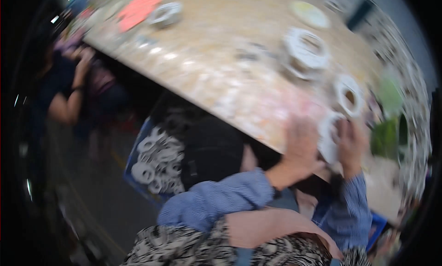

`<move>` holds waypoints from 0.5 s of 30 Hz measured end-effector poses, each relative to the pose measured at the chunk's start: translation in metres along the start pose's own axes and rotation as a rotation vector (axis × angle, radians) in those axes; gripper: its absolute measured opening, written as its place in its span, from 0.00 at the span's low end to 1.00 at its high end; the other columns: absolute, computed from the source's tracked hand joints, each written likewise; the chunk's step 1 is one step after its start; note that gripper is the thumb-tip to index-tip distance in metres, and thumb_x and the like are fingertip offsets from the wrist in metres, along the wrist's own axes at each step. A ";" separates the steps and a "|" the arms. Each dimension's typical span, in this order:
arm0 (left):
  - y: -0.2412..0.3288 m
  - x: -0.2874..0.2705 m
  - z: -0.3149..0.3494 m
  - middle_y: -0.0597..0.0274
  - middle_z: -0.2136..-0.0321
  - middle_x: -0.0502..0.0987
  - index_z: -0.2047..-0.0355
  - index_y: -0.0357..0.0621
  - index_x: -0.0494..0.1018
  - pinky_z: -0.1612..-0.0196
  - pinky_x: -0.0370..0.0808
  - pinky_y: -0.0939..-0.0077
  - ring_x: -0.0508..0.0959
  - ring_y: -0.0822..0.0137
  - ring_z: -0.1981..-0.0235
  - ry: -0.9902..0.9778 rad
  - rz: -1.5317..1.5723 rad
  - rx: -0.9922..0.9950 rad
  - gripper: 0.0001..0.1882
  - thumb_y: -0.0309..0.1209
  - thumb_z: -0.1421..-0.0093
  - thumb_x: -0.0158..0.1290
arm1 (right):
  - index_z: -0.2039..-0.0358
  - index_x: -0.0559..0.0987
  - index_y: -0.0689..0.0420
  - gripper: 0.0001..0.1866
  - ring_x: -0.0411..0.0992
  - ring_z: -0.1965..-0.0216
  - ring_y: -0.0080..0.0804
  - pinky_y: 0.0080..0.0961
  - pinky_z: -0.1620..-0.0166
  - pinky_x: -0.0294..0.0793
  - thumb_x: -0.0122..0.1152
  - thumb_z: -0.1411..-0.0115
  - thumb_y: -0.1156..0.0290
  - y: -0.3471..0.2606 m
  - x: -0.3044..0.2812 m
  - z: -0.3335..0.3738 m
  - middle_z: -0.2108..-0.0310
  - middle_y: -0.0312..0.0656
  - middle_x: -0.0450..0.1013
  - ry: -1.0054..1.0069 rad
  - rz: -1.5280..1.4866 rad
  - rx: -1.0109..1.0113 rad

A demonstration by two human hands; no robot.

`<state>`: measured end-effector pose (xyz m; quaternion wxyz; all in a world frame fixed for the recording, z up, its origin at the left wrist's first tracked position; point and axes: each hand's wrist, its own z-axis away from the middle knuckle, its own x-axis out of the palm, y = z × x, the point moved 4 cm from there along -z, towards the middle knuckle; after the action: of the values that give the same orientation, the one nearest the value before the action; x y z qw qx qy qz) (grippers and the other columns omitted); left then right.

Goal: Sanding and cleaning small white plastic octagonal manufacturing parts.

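Note:
A white ring-shaped piece stands tilted between my hands near the table's front edge. My right hand grips its right side, with the fingers at the central hole. My left hand is just left of the piece, its fingers stretched out over the table; motion smears them, and whether it touches the piece is unclear. Just beyond my right hand lies a similar white ring. Farther back stands a stack of white rings.
The worktable bears another white ring, a red-orange sheet and a pale yellow disc. A green container stands at the right. Under the table edge, a blue crate holds several white rings. A person is at the left.

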<state>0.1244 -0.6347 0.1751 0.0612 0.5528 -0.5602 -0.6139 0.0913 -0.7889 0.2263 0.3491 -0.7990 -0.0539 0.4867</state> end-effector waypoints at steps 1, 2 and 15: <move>0.001 0.000 -0.002 0.32 0.39 0.55 0.42 0.23 0.57 0.32 0.34 0.37 0.49 0.36 0.34 -0.009 0.025 0.015 0.53 0.47 0.60 0.66 | 0.62 0.79 0.60 0.09 0.74 0.73 0.26 0.28 0.68 0.71 0.55 0.35 0.69 -0.002 -0.014 0.008 0.73 0.41 0.77 0.034 0.038 0.010; 0.008 -0.009 -0.009 0.33 0.41 0.59 0.44 0.21 0.59 0.32 0.37 0.40 0.53 0.37 0.36 -0.064 0.040 0.033 0.52 0.47 0.62 0.66 | 0.60 0.78 0.63 0.12 0.70 0.71 0.21 0.23 0.66 0.70 0.50 0.31 0.68 0.017 -0.024 0.020 0.71 0.36 0.75 0.037 -0.131 0.154; 0.006 -0.009 -0.006 0.34 0.46 0.60 0.44 0.19 0.57 0.31 0.39 0.45 0.54 0.39 0.37 0.141 0.116 0.040 0.50 0.39 0.64 0.64 | 0.44 0.70 0.68 0.24 0.67 0.57 0.20 0.19 0.54 0.69 0.47 0.29 0.60 0.054 -0.019 0.054 0.56 0.37 0.71 0.122 -0.247 0.176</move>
<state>0.1288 -0.6345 0.1862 0.1247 0.5622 -0.5979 -0.5575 0.0241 -0.8100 0.1923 0.4777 -0.7806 -0.0874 0.3936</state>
